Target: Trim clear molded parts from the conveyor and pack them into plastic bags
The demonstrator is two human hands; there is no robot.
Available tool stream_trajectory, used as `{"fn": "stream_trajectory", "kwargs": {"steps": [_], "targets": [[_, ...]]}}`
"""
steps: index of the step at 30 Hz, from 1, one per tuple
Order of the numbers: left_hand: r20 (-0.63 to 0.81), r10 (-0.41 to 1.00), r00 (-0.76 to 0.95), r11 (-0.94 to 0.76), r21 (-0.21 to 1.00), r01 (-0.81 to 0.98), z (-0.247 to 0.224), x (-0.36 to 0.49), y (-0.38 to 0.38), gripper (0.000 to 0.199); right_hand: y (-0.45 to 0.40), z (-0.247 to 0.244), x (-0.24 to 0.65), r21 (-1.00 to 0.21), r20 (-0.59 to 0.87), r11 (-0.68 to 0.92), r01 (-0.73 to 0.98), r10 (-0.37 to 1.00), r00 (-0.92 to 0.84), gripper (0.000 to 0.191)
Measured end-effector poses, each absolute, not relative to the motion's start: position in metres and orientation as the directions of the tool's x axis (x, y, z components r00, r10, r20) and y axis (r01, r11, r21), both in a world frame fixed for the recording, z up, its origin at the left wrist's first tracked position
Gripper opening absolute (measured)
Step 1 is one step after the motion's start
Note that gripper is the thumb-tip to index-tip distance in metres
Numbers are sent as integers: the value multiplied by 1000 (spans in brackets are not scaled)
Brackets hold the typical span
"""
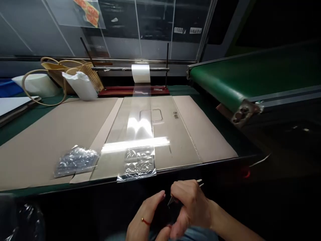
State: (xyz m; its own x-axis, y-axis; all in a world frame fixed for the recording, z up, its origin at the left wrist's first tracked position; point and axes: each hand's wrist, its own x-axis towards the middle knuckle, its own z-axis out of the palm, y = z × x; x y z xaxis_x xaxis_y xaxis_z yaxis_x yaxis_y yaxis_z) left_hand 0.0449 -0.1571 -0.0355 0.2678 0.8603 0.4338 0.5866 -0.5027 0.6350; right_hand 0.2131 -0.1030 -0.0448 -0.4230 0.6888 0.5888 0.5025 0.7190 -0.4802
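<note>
Ahead of both hands, the dark space up to the table edge (pixel 175 169) is open, so a hand can pass there. Just beyond this edge, a clear plastic packet (pixel 136 169) lies ahead of the left hand (pixel 146 214). Ahead of the right hand (pixel 190 207) lies flat cardboard sheet (pixel 180 134), and farther right the green conveyor belt (pixel 220 83) stands in the way.

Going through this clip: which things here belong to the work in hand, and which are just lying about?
Belonging, by the look of it:
left hand
right hand
small metal blade in the right hand

Just lying about:
clear plastic packet
crumpled plastic packet
woven straw bag
green conveyor belt
</note>
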Motion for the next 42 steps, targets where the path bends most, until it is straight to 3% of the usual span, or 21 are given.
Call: {"fn": "stream_trajectory", "kwargs": {"steps": [12,25,33,42], "targets": [[488,822,294,-547,532,646,-36,44,-159,50,-102,-52,199,-373,689,740,560,625,-368,77],[510,835,207,-494,528,690,-41,39,-169,59,-103,-58,194,-356,691,735,577,622,-367,72],[489,840,236,-502,535,679,-34,38,-169,58,-102,-55,193,-458,666,698,550,679,-308,70],[506,830,234,-513,528,677,-34,38,-169,57,-99,-53,191,-376,701,729,573,628,-339,73]]}}
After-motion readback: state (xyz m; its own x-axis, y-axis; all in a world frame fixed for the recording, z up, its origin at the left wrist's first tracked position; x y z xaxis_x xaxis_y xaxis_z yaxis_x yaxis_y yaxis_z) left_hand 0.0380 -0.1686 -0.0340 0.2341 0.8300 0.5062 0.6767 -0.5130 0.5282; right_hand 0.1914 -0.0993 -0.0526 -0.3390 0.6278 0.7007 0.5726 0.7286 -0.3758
